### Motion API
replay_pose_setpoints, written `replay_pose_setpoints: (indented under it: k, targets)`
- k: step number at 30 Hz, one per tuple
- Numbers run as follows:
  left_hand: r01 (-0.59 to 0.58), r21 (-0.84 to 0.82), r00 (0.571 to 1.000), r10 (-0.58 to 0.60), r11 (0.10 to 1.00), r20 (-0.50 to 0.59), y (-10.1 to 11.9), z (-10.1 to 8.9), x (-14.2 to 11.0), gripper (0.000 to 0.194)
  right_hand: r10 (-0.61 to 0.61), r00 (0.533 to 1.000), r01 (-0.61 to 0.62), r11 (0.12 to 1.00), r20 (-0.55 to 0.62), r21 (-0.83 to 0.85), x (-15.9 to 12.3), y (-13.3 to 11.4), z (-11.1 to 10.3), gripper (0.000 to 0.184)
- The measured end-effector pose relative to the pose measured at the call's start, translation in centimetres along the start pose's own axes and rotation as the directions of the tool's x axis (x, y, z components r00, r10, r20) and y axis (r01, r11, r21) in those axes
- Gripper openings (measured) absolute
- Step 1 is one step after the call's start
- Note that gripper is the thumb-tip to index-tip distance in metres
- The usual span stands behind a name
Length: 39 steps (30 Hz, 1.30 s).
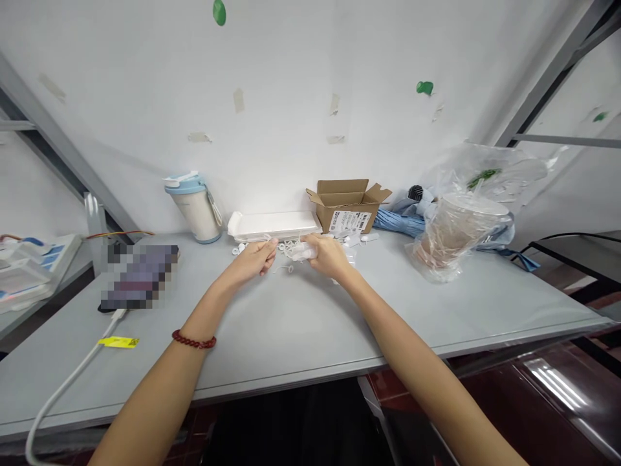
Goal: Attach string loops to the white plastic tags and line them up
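My left hand [255, 259] is closed in a pinch above the desk, with a thin white strand showing at its fingertips; what exactly it grips is too small to tell. Opposite it, my right hand [328, 257] closes around a small clear plastic bag [301, 251]. Curled thin white cords lie at the bag and between the two hands. One loose white cord [290, 268] with a small ring-like end rests on the desk just below. Small round white pieces [237, 250] sit left of my left hand, and more white pieces [369, 237] lie beyond my right hand.
Behind the hands stand a long white tray [274, 223] and an open cardboard box [349, 217]. A tumbler [196, 207] and a phone [138, 277] with a white cable [68, 382] are at left. A plastic-wrapped container [460, 233] and blue fabric [400, 221] occupy the right.
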<state>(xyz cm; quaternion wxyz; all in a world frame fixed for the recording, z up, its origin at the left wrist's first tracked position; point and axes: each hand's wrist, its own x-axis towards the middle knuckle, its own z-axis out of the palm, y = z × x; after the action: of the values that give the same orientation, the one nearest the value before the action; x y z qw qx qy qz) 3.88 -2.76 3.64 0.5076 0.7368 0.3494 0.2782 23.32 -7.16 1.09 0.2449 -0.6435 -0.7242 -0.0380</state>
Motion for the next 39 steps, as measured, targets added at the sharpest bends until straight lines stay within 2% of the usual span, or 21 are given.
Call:
replay_pose_setpoints:
  k: [3,6,8,10,12,14,15,17,19,20,22,24,27,30,32,35,39]
  targets:
    - [-0.001,0.043,0.988,0.008,0.999,-0.153,-0.7,0.3,0.7,0.043,-0.001,1.0,0.0,1.0,0.019,0.023,-0.1,-0.3,0.2,0.037]
    - [-0.03,0.016,0.953,0.033,0.999,-0.301,-1.0,0.4,1.0,0.039,-0.031,0.999,0.031,0.997,0.003,0.076,-0.3,-0.7,0.3,0.036]
    - [-0.012,-0.002,0.936,0.01,1.0,-0.351,-0.8,0.4,1.0,0.037,-0.051,0.999,0.051,0.993,-0.004,0.109,-0.3,-0.9,0.3,0.035]
    - [0.057,0.017,0.953,-0.05,0.998,-0.3,-0.6,0.4,0.7,0.036,-0.055,0.998,0.055,0.988,-0.006,0.144,-0.3,-0.9,0.3,0.031]
    - [0.138,0.105,0.984,-0.125,0.985,-0.127,-0.3,0.4,0.4,0.035,-0.043,0.999,0.044,0.983,-0.011,0.18,-0.2,-0.6,0.3,0.029]
    - [0.18,0.195,0.982,-0.188,0.964,0.021,-0.1,0.4,0.2,0.035,-0.032,0.999,0.038,0.977,-0.031,0.208,0.0,-0.2,0.4,0.029]
    - [0.186,0.196,0.981,-0.194,0.963,0.024,-0.1,0.4,0.1,0.033,-0.029,0.999,0.037,0.976,-0.042,0.214,0.0,0.0,0.5,0.03]
    - [0.168,0.094,0.98,-0.156,0.981,-0.127,0.0,0.2,0.2,0.029,-0.028,0.998,0.038,0.978,-0.054,0.206,0.1,0.3,0.7,0.032]
    - [0.099,-0.05,0.938,-0.11,0.994,-0.33,0.0,-0.2,0.3,0.026,-0.024,0.999,0.032,0.984,-0.046,0.175,0.1,0.5,0.8,0.031]
    - [0.061,-0.102,0.915,-0.097,0.993,-0.392,0.0,-0.4,0.4,0.026,-0.02,0.999,0.026,0.988,-0.038,0.15,0.1,0.6,0.9,0.031]
    - [0.021,-0.159,0.899,-0.088,0.987,-0.429,0.2,-0.5,0.4,0.025,-0.011,1.0,0.012,0.996,-0.018,0.085,0.0,0.5,0.8,0.032]
    - [0.026,-0.189,0.919,-0.098,0.982,-0.382,0.4,-0.2,0.3,0.024,-0.001,1.0,0.001,1.0,0.008,-0.002,-0.1,0.3,0.7,0.035]
    - [0.085,-0.226,0.969,-0.133,0.97,-0.207,0.6,1.0,0.0,0.025,0.02,0.997,-0.008,0.988,0.076,-0.155,-0.2,-0.3,0.3,0.041]
    - [0.12,-0.147,0.989,-0.131,0.982,-0.07,0.2,2.3,0.0,0.028,0.037,0.991,-0.002,0.963,0.126,-0.268,-0.2,-1.0,0.0,0.038]
    - [0.078,0.022,0.995,-0.076,0.997,-0.068,-0.2,2.9,0.0,0.028,0.044,0.99,-0.002,0.954,0.136,-0.3,-0.2,-1.3,0.0,0.035]
    - [-0.012,0.282,0.994,0.041,0.959,-0.096,-0.7,3.3,0.0,0.029,0.069,0.99,-0.027,0.948,0.124,-0.316,-0.2,-1.7,0.1,0.032]
    - [-0.08,0.326,0.991,0.112,0.942,-0.079,-0.5,3.4,-0.1,0.032,0.089,0.99,-0.049,0.945,0.11,-0.322,-0.2,-1.8,0.2,0.032]
